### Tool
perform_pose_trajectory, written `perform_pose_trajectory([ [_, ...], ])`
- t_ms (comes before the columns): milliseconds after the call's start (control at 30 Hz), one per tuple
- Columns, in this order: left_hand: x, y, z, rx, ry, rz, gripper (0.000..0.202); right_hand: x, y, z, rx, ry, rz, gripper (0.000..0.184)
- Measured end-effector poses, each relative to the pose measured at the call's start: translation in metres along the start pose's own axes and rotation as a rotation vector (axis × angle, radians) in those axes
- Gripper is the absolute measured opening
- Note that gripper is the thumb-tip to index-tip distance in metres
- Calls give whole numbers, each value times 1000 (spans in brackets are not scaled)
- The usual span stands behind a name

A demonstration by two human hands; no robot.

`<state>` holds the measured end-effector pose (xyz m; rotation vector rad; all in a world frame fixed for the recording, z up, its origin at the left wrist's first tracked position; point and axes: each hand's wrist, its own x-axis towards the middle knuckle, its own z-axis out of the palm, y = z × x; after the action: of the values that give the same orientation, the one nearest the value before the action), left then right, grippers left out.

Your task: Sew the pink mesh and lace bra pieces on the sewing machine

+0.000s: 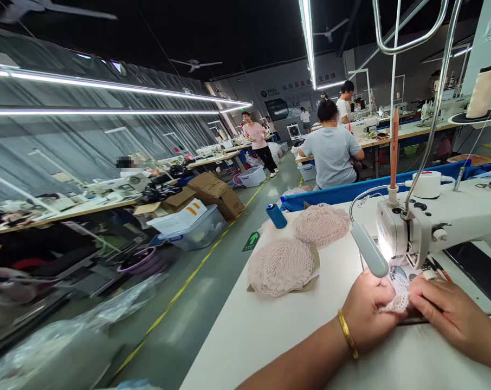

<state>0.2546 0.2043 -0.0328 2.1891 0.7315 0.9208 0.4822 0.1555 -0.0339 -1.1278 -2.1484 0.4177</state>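
Both of my hands are at the front of a white sewing machine (395,227), just below its lit needle area. My left hand (369,306), with a gold bangle at the wrist, pinches the left side of a small piece of pale lace (400,302). On its other side, my right hand (446,309) grips the same lace with bent fingers. Part of the lace runs up toward the presser foot, which is mostly hidden. To the left on the table lie two stacks of pinkish lace pieces (282,267), and behind them is a blue thread cone (276,215).
A grey lamp head (369,250) juts out above my left hand. A beige thread cone (482,92) stands at the upper right. Beyond the white table (229,336) are a taped aisle, plastic bins (196,230), cardboard boxes (217,192) and several people near other machines.
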Motion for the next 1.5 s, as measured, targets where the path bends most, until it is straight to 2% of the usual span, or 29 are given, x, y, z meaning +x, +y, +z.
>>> perform_pose_trajectory([
  [100, -16, -5, 2, 221, -45, 226, 12, -2, -2, -8, -60, -223, -167, 23],
  [167, -24, -5, 3, 314, -90, 280, 3, -3, -3, -11, -93, -287, -220, 17],
  [300, -27, 1, 3, 398, -139, 285, 5, -4, 0, -12, -139, -301, -217, 16],
  [500, -21, 3, 6, 474, -127, 259, 10, -1, 4, -9, -201, -269, -210, 21],
  [733, -11, -5, 8, 554, -96, 237, 8, 4, 12, -7, -289, -183, -221, 27],
  [900, -1, -12, 5, 514, -111, 211, 13, 2, 27, 0, -256, -84, -168, 22],
  [1000, 2, -12, 3, 449, -110, 164, 12, -3, 32, 3, -273, -69, -139, 21],
  [1100, 4, -9, 0, 378, -90, 78, 9, -6, 31, 6, -287, -83, -149, 31],
  [1200, 8, -6, -2, 241, -45, -7, 11, -3, 25, 11, -297, -11, -178, 29],
  [1267, 12, -6, -5, 125, -39, -64, 12, 0, 20, 14, -275, 41, -116, 30],
  [1333, 15, -7, -7, 44, -58, -123, 14, 3, 15, 16, -208, 62, 6, 32],
  [1400, 18, -7, -7, 15, -73, -161, 14, 4, 12, 17, -131, 80, 104, 36],
  [1500, 19, -7, -6, 15, -60, -182, 9, 4, 12, 18, -66, 90, 161, 39],
])
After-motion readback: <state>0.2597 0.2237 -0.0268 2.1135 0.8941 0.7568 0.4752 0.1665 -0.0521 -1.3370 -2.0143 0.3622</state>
